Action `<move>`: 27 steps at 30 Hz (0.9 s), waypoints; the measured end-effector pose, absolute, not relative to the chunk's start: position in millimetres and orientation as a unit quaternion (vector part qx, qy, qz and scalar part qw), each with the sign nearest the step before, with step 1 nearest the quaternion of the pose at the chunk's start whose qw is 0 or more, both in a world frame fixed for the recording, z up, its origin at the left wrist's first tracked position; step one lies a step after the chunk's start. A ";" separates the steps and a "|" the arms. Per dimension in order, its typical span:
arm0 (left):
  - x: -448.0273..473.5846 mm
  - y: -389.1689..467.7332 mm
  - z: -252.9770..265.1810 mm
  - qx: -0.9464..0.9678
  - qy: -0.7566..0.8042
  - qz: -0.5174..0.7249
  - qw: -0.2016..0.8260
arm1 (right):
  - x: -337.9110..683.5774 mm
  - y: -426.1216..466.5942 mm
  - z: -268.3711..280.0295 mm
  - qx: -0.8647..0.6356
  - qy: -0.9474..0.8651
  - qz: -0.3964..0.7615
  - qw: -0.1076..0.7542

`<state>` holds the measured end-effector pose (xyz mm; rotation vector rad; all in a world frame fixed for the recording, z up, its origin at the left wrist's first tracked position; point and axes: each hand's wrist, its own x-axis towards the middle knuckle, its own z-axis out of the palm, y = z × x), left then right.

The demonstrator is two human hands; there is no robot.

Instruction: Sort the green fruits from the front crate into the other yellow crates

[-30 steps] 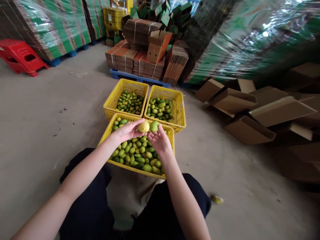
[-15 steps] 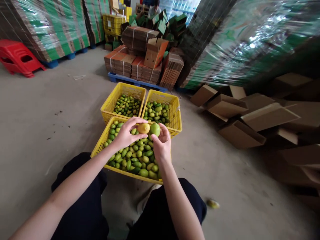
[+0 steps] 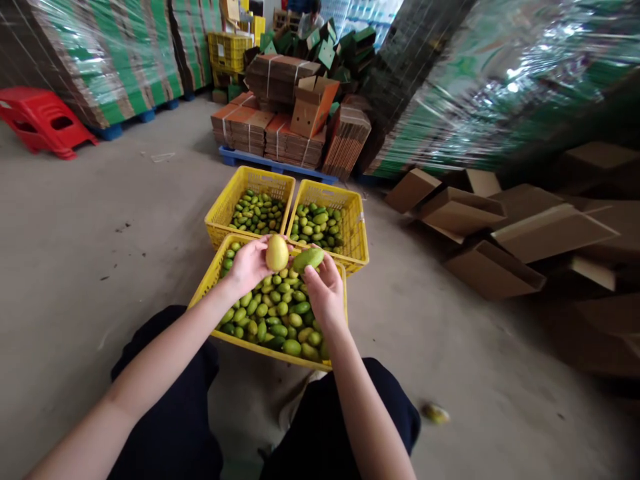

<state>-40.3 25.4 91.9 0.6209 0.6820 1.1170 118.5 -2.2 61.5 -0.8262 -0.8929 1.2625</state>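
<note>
My left hand (image 3: 249,268) grips a yellow lemon (image 3: 277,253), its long side upright between thumb and fingers. Just right of it, a green lemon (image 3: 308,259) lies tilted in the fingers of my right hand (image 3: 326,293). Both hands are over a yellow plastic crate (image 3: 273,354) filled with green and yellowish lemons (image 3: 285,313). Behind it stand two more yellow crates, one on the left (image 3: 219,215) and one on the right (image 3: 357,220), each part filled with similar fruit.
Flattened cartons (image 3: 295,148) are stacked on a blue pallet (image 3: 273,162) behind the crates. Open cardboard boxes (image 3: 463,210) pile up on the right. A red stool (image 3: 45,120) is at the left, and a loose fruit (image 3: 436,413) lies on the floor. A person (image 3: 313,20) is far back.
Both lemons have been turned: the yellow one from end-on to upright, the green one from end-on to sideways. The hands have moved slightly apart.
</note>
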 end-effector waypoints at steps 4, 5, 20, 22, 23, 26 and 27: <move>-31.0 27.0 94.1 0.154 0.332 0.498 0.786 | 114.0 5.9 58.8 -0.350 -0.260 0.651 0.622; -28.8 26.7 94.2 0.147 0.339 0.506 0.779 | 111.2 7.3 57.5 -0.359 -0.245 0.647 0.626; -15.7 29.3 71.8 0.009 0.350 0.530 0.772 | 94.9 20.3 55.2 -0.408 -0.228 0.605 0.645; -15.6 25.9 74.7 0.038 0.358 0.539 0.762 | 95.0 18.6 56.6 -0.386 -0.218 0.619 0.649; -15.1 24.4 75.6 0.047 0.364 0.538 0.759 | 95.1 17.4 57.5 -0.375 -0.224 0.627 0.645; -11.7 21.6 74.1 0.054 0.360 0.538 0.760 | 95.0 12.8 61.1 -0.367 -0.263 0.627 0.635; -10.4 21.1 72.6 0.056 0.353 0.539 0.763 | 94.8 11.2 62.6 -0.372 -0.273 0.618 0.636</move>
